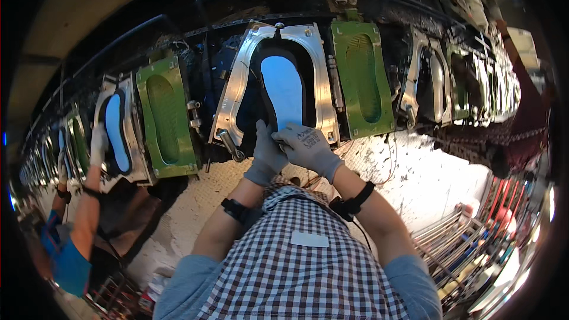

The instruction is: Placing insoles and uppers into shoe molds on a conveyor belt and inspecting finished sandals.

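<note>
In front of me a black shoe upper (284, 92) with a pale blue bottom face stands sole side towards me, its toe end up, inside an opened silver metal mould frame (326, 83). My left hand (268, 153), in a grey glove, is closed at the lower left of the upper's heel end. From the right, my right hand (308, 147), gloved the same way, curls its fingers over the heel edge. Both sets of fingertips meet there, pinching the edge; they hide the heel end itself. A green mould plate (363, 77) with a sole-shaped hollow is hinged beside the frame on the right.
Another green mould plate (168, 115) stands to the left, beside a second blue-bottomed upper (117, 130) that a co-worker's gloved hand (98, 145) touches. More moulds line the curved row both ways. Metal racks (456, 240) stand at lower right. A round-ended metal fitting (230, 144) juts below the frame.
</note>
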`<state>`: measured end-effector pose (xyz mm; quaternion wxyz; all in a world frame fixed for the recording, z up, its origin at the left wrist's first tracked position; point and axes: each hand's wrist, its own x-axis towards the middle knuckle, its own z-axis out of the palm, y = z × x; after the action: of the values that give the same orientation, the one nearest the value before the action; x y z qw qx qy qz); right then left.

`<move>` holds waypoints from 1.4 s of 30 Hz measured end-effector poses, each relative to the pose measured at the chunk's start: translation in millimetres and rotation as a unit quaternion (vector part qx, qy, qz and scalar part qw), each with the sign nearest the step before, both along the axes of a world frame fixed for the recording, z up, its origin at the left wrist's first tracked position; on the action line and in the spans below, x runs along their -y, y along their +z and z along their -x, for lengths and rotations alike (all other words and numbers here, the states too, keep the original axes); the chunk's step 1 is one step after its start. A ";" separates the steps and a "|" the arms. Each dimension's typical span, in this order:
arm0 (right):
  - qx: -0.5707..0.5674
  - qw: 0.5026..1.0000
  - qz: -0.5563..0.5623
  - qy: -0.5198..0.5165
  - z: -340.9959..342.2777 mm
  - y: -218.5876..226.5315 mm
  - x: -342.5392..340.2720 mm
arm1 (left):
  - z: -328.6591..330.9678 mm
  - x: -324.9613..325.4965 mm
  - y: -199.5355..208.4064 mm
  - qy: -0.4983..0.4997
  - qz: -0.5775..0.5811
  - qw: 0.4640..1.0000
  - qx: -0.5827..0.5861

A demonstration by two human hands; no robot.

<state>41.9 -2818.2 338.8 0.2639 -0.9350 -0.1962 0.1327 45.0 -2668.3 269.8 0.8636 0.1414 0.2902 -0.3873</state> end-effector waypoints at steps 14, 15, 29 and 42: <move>-0.154 0.915 -0.086 -0.363 -18.2 -29.2 18.2 | -96.4 19.8 -2.3 0.030 -0.320 0.877 0.357; -0.156 0.914 -0.087 -0.366 -10.9 -37.8 16.0 | -94.0 22.3 -4.1 0.056 -0.349 0.851 0.389; 0.012 0.949 -0.042 -0.312 -69.9 -23.5 74.9 | -127.7 84.8 12.7 0.052 -0.460 0.807 0.368; 0.131 0.621 -0.374 -0.676 97.3 21.5 418.4 | -18.9 109.4 45.3 -0.025 -0.728 0.506 0.462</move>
<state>-55.4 -3236.7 360.3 0.5779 -0.6320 0.4256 -0.2923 63.9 -2777.7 315.2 0.4585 0.8864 0.0263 0.0589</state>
